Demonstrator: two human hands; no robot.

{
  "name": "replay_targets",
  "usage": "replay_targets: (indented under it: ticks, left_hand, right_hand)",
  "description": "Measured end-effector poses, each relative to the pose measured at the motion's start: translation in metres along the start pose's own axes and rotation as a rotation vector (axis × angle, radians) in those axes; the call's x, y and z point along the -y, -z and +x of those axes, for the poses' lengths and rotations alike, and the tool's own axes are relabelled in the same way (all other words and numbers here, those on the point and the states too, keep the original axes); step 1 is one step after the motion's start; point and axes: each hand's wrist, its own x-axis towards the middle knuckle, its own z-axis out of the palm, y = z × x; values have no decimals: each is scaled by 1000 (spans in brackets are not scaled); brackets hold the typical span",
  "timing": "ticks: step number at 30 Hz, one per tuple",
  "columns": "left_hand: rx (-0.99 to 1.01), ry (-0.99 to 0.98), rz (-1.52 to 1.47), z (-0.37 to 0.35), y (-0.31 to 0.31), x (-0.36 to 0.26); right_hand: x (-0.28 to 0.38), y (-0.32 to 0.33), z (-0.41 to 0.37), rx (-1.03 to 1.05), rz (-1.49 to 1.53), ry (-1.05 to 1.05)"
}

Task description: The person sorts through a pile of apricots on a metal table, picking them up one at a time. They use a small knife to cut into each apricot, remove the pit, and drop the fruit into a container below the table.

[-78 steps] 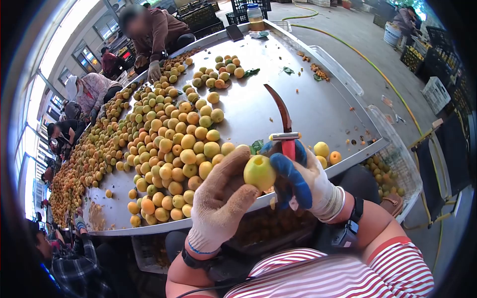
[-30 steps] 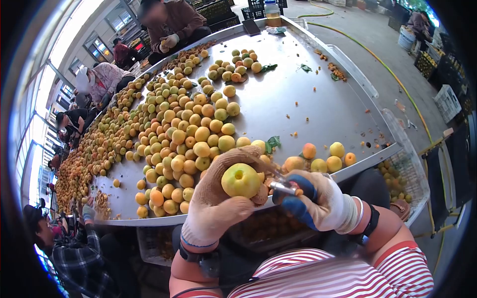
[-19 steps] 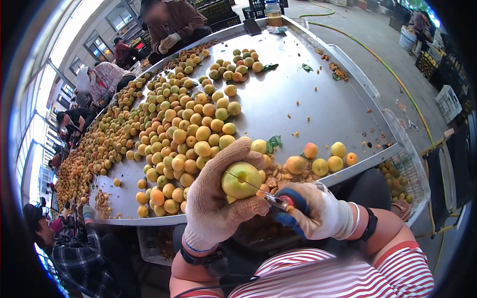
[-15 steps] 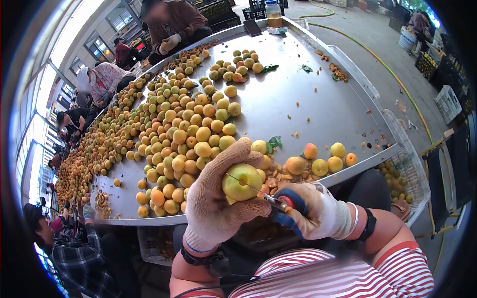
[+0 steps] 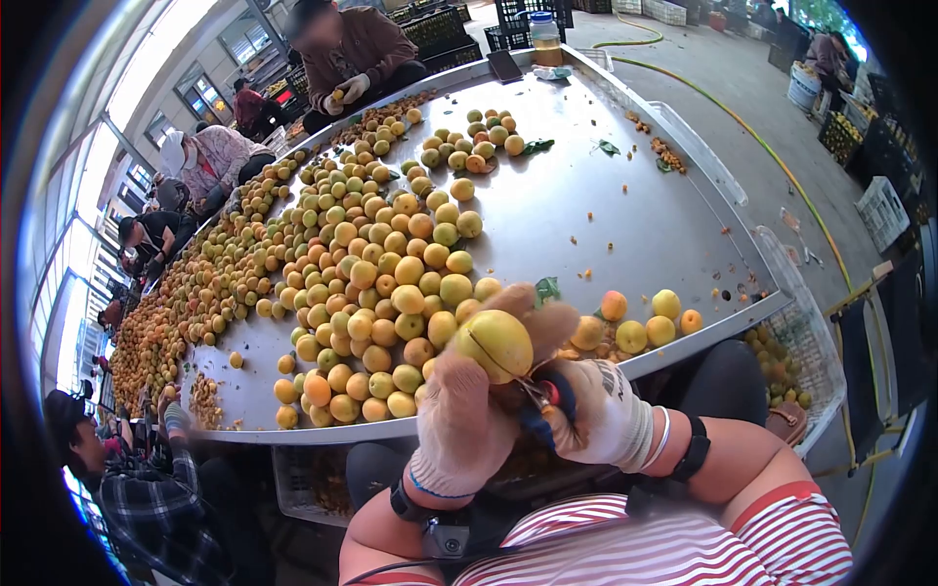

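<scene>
My left hand, in a knitted work glove, grips a large yellow-green apricot. A thin dark cut line curves over the fruit's left side. Close against its lower right, my gloved right hand is closed around a small knife with a red and dark handle. The blade is mostly hidden between the hands and the fruit. Left of my hands, a large heap of apricots covers the metal table. Several loose apricots lie just right of my hands, beside some cut pieces.
A raised rim edges the table on my side. Crates of fruit stand below it at the right. A jar and a phone are at the far end. Co-workers sit along the left side; a folding chair stands right.
My left hand has turned the apricot and shifted slightly right, bringing the cut line to its left side. The knife blade, earlier across the fruit's face, is now mostly hidden.
</scene>
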Motion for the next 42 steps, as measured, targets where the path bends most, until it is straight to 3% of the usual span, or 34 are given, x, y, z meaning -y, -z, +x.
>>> replay_targets:
  ticks: [3, 4, 7, 10, 11, 18, 21, 23, 24, 27, 29, 36, 39, 41, 42]
  left_hand:
    - [56, 217, -246, 4, 2, -2]
    - [61, 212, -251, 5, 5, -2]
    - [-28, -50, 92, 6, 0, -7]
    - [47, -24, 193, 6, 13, -13]
    - [64, -97, 264, 6, 16, -9]
    - [-20, 98, 42, 7, 14, 2]
    - [-17, 68, 119, 7, 14, 2]
    - [-73, -208, 409, 8, -5, -4]
    - [-73, -210, 410, 7, -3, -6]
    - [17, -123, 374, 5, 9, -10]
    - [27, 51, -12, 7, 21, 1]
    - [-87, 118, 145, 6, 2, -8]
    - [-29, 29, 135, 9, 12, 1]
    - [-105, 73, -130, 12, 20, 5]
    - [-106, 66, -127, 15, 23, 5]
  right_hand:
    - [-11, -8, -9, -8, -35, -75]
    - [-11, -6, -8, -6, -43, -71]
    - [-12, -3, -3, -21, 121, -100]
    - [-10, -1, -6, 12, -2, -95]
    - [-11, -2, -6, 13, -1, -94]
    - [-15, -9, -9, -9, 11, -118]
    - [-12, -2, -3, 16, 59, -149]
    - [-10, 0, 0, 41, 111, -163]
    - [-10, -1, -1, 28, 96, -131]
    - [-9, -4, 0, -5, 53, -76]
    - [-9, -5, 0, -24, 26, -54]
    - [-10, -6, 2, -29, -8, -57]
    - [-9, -10, 1, -43, -54, -49]
    - [-12, -16, -2, -78, -84, -31]
    - [-15, -18, -5, -17, -82, -62]
